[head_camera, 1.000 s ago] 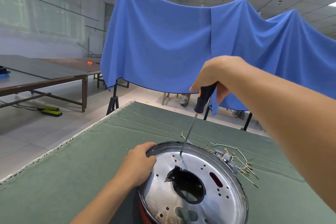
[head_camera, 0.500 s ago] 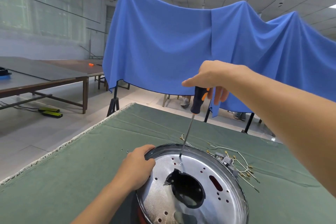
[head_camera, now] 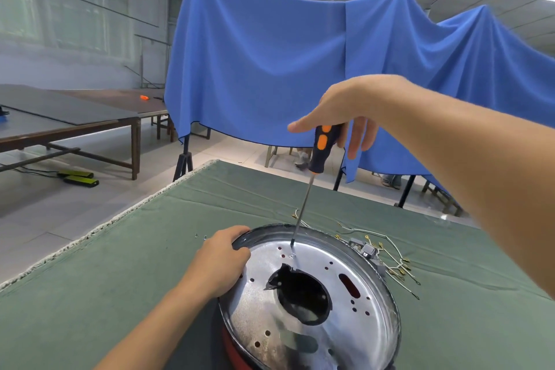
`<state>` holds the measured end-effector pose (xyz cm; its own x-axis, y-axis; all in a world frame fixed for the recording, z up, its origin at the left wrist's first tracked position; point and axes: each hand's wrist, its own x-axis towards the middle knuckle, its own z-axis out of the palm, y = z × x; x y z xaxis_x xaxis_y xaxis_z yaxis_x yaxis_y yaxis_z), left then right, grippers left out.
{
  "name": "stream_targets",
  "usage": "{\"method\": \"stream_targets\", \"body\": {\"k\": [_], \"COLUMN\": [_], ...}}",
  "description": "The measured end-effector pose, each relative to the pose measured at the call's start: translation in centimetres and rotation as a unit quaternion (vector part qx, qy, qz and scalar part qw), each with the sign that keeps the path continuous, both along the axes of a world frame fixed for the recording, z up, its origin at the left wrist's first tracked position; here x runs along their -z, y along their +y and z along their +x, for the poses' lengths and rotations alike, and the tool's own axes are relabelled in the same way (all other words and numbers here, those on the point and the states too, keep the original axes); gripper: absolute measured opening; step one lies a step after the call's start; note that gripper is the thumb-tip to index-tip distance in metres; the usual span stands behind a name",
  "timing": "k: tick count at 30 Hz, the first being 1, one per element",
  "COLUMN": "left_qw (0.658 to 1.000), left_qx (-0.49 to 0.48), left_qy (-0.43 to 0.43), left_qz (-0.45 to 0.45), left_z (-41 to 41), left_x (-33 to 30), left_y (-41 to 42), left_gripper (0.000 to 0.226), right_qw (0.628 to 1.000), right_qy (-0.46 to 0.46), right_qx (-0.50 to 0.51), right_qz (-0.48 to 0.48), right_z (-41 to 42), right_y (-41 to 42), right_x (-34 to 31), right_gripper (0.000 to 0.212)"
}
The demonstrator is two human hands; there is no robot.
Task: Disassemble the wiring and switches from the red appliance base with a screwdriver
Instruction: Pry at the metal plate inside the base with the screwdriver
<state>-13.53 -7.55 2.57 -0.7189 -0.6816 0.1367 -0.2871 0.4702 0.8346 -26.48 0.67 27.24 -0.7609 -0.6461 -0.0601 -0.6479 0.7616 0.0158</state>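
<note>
right hand [head_camera: 339, 112]: loose on top of the screwdriver [head_camera: 322, 147], fingers mostly extended; real grip or not, can't tell
tip: just above a screw [head_camera: 292, 255] on the silver plate
left hand [head_camera: 220, 261]: grips rim of the red appliance base [head_camera: 312, 297]
done: wiring and switches [head_camera: 375, 252] lie out on cloth, past the base
left: that screw, probably loose

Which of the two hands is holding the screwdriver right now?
The right hand, raised above the base, holds the screwdriver by its black-and-orange handle. The left hand only grips the rim of the red appliance base.
</note>
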Motion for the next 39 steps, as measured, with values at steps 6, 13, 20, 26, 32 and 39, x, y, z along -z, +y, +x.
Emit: {"method": "stream_targets", "body": {"k": [6, 13, 20, 26, 32, 39], "left_qw": [1.0, 1.0, 1.0, 1.0, 1.0, 1.0], "left_qx": [-0.002, -0.002, 0.001, -0.004, -0.002, 0.002], "left_qy": [0.009, 0.01, -0.001, -0.01, -0.008, -0.013], "left_qz": [0.009, 0.013, 0.008, 0.004, -0.001, -0.008], "left_z": [-0.1, -0.1, 0.0, -0.1, -0.1, -0.3], "left_x": [0.0, 0.1, 0.0, 0.3, 0.2, 0.4], "left_y": [0.2, 0.1, 0.2, 0.0, -0.1, -0.3], "left_gripper": [0.038, 0.038, 0.036, 0.038, 0.036, 0.034], "right_qw": [0.995, 0.995, 0.963, 0.986, 0.986, 0.993], "right_qy": [0.056, 0.072, 0.234, -0.046, -0.004, -0.038], "right_qx": [-0.083, -0.059, -0.094, -0.129, -0.053, -0.075], "right_qz": [-0.015, -0.025, -0.096, -0.091, -0.156, -0.082], "right_z": [1.1, 1.5, 0.1, 0.3, 0.5, 2.0], "right_y": [-1.1, -0.5, -1.4, -0.8, -1.4, -1.0], "right_x": [0.3, 0.7, 2.1, 0.5, 1.3, -0.2], "right_gripper": [0.019, 0.031, 0.037, 0.022, 0.05, 0.02]}}
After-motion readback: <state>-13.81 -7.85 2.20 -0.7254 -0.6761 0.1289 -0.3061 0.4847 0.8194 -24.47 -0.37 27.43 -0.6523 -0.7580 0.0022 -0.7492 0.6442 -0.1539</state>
